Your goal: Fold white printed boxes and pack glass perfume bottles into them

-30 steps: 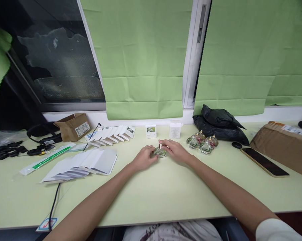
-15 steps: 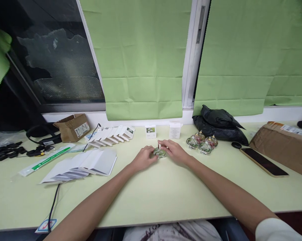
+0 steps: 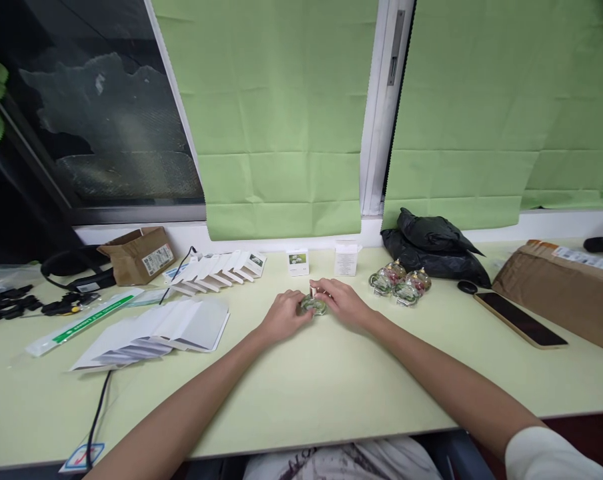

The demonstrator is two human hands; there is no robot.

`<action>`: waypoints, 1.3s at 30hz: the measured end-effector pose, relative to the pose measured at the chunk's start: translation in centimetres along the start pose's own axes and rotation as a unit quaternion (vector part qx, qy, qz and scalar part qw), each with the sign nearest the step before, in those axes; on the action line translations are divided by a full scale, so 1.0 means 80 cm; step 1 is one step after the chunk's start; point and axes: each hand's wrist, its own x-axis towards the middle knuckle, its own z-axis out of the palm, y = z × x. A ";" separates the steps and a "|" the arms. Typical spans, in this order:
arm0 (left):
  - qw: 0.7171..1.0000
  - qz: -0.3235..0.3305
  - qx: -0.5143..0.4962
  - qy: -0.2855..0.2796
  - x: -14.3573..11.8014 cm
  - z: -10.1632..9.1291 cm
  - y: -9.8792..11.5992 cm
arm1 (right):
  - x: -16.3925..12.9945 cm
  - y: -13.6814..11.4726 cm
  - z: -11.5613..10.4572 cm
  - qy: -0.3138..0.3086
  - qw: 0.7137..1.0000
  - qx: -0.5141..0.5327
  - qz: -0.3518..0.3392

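Observation:
A small clear glass perfume bottle (image 3: 315, 307) with a greenish tint stands on the table between my hands. My left hand (image 3: 285, 315) grips it from the left, thumb in front and fingers behind. The fingertips of my right hand (image 3: 342, 301) are closed on the shiny cap (image 3: 312, 292) at the bottle's top. Whether the cap is seated fully is too small to tell. Behind the hands stand a small white box with a picture (image 3: 298, 262) and another white box with printed text (image 3: 346, 259). Several similar glass bottles (image 3: 405, 292) sit to the right.
At left lie a row of small white boxes (image 3: 216, 272), flattened white cartons (image 3: 181, 327), a green-striped plastic sleeve (image 3: 91, 321) and an open cardboard box (image 3: 139, 257). On the right are black plastic bags (image 3: 434, 257), a phone (image 3: 519, 320) and a large cardboard box (image 3: 566, 293).
The whole view has shifted slightly. My hands keep the same hold on the bottle and cap; the cap looks slightly lower against the bottle.

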 end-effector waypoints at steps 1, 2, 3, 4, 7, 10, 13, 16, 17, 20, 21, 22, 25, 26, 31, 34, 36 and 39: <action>1.000 0.000 0.002 0.001 0.000 0.000 0.001 | 0.000 0.000 0.000 0.000 1.000 0.001 0.000; 1.000 -0.001 0.004 0.003 0.000 0.000 0.001 | 0.000 0.000 0.000 -0.001 1.000 0.001 0.001; 1.000 0.000 0.005 0.003 0.001 0.000 0.001 | 0.000 -0.001 0.001 -0.001 1.000 0.000 0.002; 1.000 0.000 0.005 0.003 0.001 0.000 0.001 | 0.000 -0.001 0.000 0.000 1.000 -0.002 0.003; 1.000 -0.005 0.003 0.003 0.001 0.000 0.001 | 0.001 -0.003 0.000 -0.001 1.000 -0.010 0.007; 1.000 -0.014 0.003 0.008 0.002 0.001 -0.001 | 0.002 -0.007 -0.002 -0.002 1.000 -0.001 0.013; 1.000 -0.013 0.006 0.009 0.003 0.001 -0.003 | 0.004 -0.010 -0.004 0.001 0.999 0.020 0.027; 1.000 -0.004 0.006 0.003 0.006 0.001 -0.004 | 0.009 -0.007 -0.009 -0.023 0.997 0.045 0.052; 1.000 0.001 0.006 0.001 0.007 0.001 -0.006 | 0.011 -0.003 -0.011 -0.039 0.996 0.053 0.057; 1.000 0.005 0.006 0.004 0.011 0.001 -0.013 | 0.021 0.015 -0.025 -0.098 0.992 0.064 0.045; 1.000 0.001 0.006 0.008 0.012 0.001 -0.017 | 0.024 0.023 -0.033 -0.113 0.991 0.054 0.039; 1.000 -0.007 0.007 0.014 0.012 0.000 -0.021 | 0.028 0.031 -0.041 -0.113 0.993 0.028 0.035; 0.999 -0.041 0.006 0.028 0.012 -0.002 -0.033 | 0.040 0.056 -0.074 -0.034 0.993 -0.108 0.032; 0.998 -0.051 0.003 0.029 0.012 -0.002 -0.036 | 0.044 0.064 -0.085 -0.005 0.987 -0.157 0.030; 0.997 -0.069 -0.006 0.028 0.010 -0.005 -0.042 | 0.059 0.099 -0.124 0.045 0.949 -0.300 0.090; 0.998 -0.059 -0.001 0.026 0.009 -0.006 -0.040 | 0.064 0.115 -0.128 0.037 0.941 -0.312 0.126; 0.998 -0.054 0.001 0.025 0.009 -0.006 -0.038 | 0.067 0.122 -0.125 0.036 0.941 -0.311 0.131; 0.998 -0.055 -0.001 0.027 0.008 -0.007 -0.036 | 0.069 0.128 -0.116 0.033 0.939 -0.315 0.133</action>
